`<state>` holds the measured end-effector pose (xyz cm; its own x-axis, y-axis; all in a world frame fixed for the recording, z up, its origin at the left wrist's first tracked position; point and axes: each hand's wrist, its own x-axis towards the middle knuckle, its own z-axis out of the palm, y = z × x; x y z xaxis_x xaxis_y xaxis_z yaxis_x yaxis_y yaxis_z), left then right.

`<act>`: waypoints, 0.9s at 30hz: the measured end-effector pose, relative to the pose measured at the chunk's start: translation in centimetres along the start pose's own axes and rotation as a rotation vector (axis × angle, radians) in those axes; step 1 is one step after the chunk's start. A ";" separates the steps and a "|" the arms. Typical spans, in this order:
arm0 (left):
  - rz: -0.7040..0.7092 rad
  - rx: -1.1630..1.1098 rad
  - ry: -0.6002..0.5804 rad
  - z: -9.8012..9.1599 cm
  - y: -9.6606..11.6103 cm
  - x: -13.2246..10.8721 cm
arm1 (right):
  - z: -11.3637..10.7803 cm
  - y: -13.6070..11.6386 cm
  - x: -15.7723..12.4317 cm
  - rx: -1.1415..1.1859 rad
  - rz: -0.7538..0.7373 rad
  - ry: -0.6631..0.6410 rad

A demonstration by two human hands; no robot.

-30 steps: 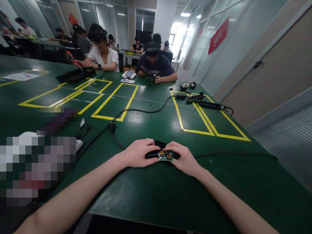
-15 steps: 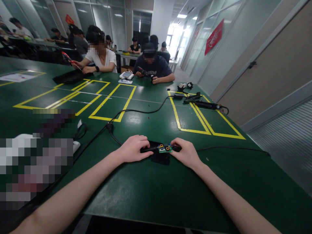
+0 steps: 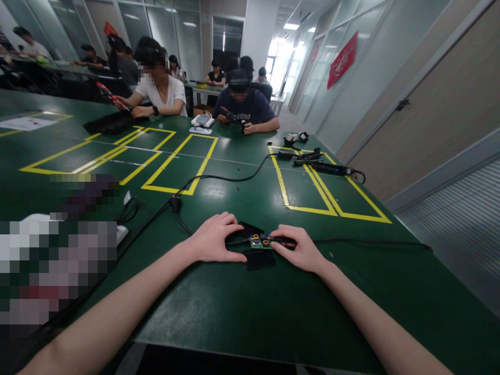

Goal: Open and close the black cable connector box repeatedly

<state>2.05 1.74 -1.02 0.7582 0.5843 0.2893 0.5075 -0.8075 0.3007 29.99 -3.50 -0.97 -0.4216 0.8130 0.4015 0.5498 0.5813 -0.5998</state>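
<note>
A small green circuit board (image 3: 256, 242) with copper-coloured coils lies between my hands on the table. One black casing half (image 3: 253, 228) is behind it, and another black casing half (image 3: 261, 259) lies in front. My left hand (image 3: 214, 237) is open, with thumb and fingers spread around the black cable end at the board's left. Its thumb tip touches the front casing half, and its index fingertip is by the rear one. My right hand (image 3: 299, 247) pinches the black cable end (image 3: 284, 239) at the board's right side.
A black cable (image 3: 226, 179) with a plug (image 3: 176, 203) winds across the green table (image 3: 219, 323). An adapter (image 3: 286, 155) and a black handheld device (image 3: 326, 167) lie at the back right. Two people sit opposite, working. Blurred items cover the left side.
My left thumb and fingers have spread apart. The casing halves now lie separated in front of and behind the board. The board has shifted slightly left, and my right hand has moved slightly right.
</note>
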 end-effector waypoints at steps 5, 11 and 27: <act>-0.044 0.014 -0.044 -0.1 0.1 0.0 | 1.2 -0.6 -0.2 0.048 0.000 -0.053; -0.038 0.003 -0.055 -0.4 0.1 0.0 | 2.1 -0.1 0.0 -0.042 0.034 0.054; -0.031 0.033 -0.034 -0.2 0.1 -0.1 | 1.4 0.7 0.1 -0.195 -0.136 -0.052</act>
<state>2.00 1.58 -0.87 0.7552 0.6062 0.2493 0.5437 -0.7918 0.2784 29.28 -3.04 -2.32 -0.5348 0.7271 0.4305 0.6120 0.6846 -0.3959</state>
